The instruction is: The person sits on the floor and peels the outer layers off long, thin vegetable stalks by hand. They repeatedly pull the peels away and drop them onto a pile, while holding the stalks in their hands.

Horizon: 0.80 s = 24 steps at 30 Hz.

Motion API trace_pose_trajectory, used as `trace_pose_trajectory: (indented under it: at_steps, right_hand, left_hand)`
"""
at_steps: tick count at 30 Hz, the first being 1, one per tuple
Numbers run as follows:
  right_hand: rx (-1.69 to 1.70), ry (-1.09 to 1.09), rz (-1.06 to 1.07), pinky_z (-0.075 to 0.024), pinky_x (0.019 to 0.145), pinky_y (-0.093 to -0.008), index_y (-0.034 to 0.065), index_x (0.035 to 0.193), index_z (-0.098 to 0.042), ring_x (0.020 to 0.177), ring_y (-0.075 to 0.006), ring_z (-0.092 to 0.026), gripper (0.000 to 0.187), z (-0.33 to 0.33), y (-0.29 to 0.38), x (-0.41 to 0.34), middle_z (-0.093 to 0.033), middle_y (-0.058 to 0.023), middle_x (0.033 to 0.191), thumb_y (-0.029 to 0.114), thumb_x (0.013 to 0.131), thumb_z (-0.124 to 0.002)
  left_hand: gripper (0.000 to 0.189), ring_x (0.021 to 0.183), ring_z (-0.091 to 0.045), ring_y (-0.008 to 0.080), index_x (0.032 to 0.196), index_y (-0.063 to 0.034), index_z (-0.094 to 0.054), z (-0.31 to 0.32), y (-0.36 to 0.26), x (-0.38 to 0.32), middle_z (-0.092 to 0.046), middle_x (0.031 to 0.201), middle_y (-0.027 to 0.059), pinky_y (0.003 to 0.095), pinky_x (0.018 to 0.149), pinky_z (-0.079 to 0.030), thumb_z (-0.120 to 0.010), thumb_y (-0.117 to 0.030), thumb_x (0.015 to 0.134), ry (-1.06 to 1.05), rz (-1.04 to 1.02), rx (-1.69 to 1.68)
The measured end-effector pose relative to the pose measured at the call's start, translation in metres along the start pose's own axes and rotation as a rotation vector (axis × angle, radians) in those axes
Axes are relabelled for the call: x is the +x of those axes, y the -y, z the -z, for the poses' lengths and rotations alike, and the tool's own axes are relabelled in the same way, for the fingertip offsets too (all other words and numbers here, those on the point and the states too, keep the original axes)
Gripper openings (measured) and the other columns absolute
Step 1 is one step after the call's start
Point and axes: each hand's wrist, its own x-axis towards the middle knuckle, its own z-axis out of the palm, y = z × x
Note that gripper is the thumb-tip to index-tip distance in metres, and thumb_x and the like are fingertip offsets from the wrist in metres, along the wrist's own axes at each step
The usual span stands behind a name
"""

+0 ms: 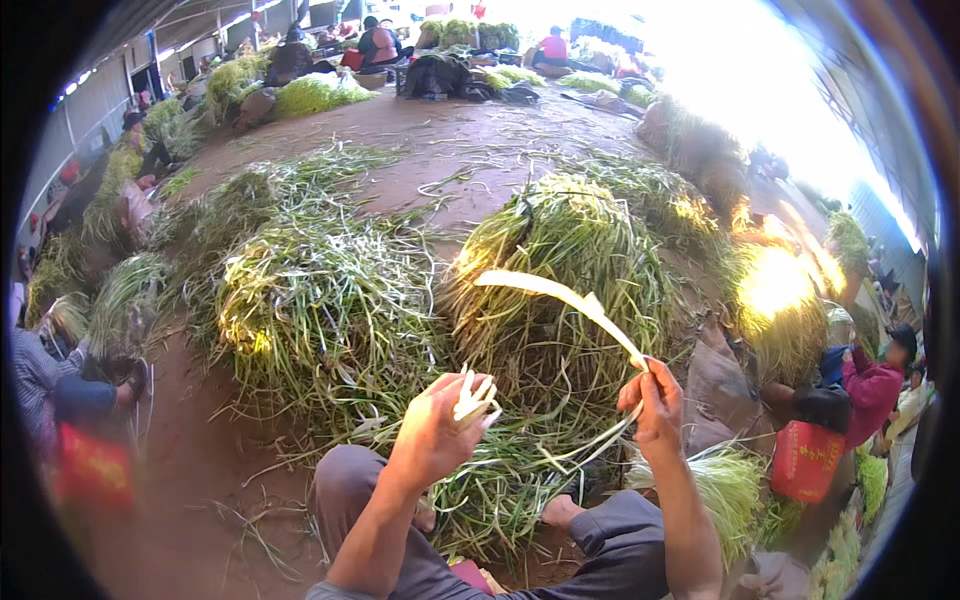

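My left hand (442, 427) is closed around several pale stalks (474, 401), whose white ends stick up out of the fist. In my right hand (654, 405), a long whitish leafy stalk (574, 298) is pinched between thumb and fingers; it arches up and to the left, while thin strands hang below the hand. Beyond the hands stand two big heaps, a green stalk heap (330, 300) at left and a tied bundle of green stalks (562, 262) at right. Loose green leaves (495, 487) lie between my legs. A pale green bunch (724, 487) lies beside my right forearm.
Brown ground (465, 142) strewn with leaves stretches ahead. A seated person (874, 386) is at the right, near a red bag (808, 459). Another person (56, 382) sits at the left by a red object (94, 469). More people and stalk heaps are farther back.
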Motion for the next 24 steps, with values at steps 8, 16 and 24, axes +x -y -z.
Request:
trace_pose_trajectory:
  at_steps: [8,16,24]
  right_hand:
    - [-0.358,0.401,-0.074,-0.0489,0.062,-0.0226,-0.0007,0.116,-0.057,0.067,-0.0093,-0.060,0.025,-0.036,0.020,-0.031,-0.063,-0.0056,0.074,0.001,0.093,-0.047]
    - [-0.515,0.498,0.024,-0.0484,0.058,-0.0214,0.0015,0.113,-0.064,0.064,-0.0058,-0.057,0.031,-0.045,0.038,-0.031,-0.063,-0.0033,0.072,-0.001,0.083,-0.059]
    - [-0.517,0.516,0.008,-0.0355,0.045,-0.0199,-0.0012,0.105,-0.067,0.052,-0.0008,-0.043,0.021,-0.029,0.038,-0.029,-0.051,0.0036,0.060,0.000,0.086,-0.058]
  left_hand:
    - [0.032,0.080,-0.056,0.0043,0.112,0.0016,-0.060,-0.015,-0.007,0.001,-0.066,0.093,0.0028,0.0190,0.072,-0.046,-0.071,-0.016,0.086,-0.175,0.089,-0.670]
    - [0.013,0.074,-0.063,0.0103,0.095,0.0019,-0.064,-0.020,-0.004,0.001,-0.065,0.079,0.0038,0.0240,0.068,-0.051,-0.066,-0.010,0.089,-0.213,0.096,-0.520]
    - [0.011,0.049,-0.045,0.0031,0.093,-0.0011,-0.062,-0.011,0.001,-0.001,-0.061,0.070,0.0021,0.0185,0.042,-0.034,-0.061,-0.012,0.093,-0.316,0.152,-0.937]
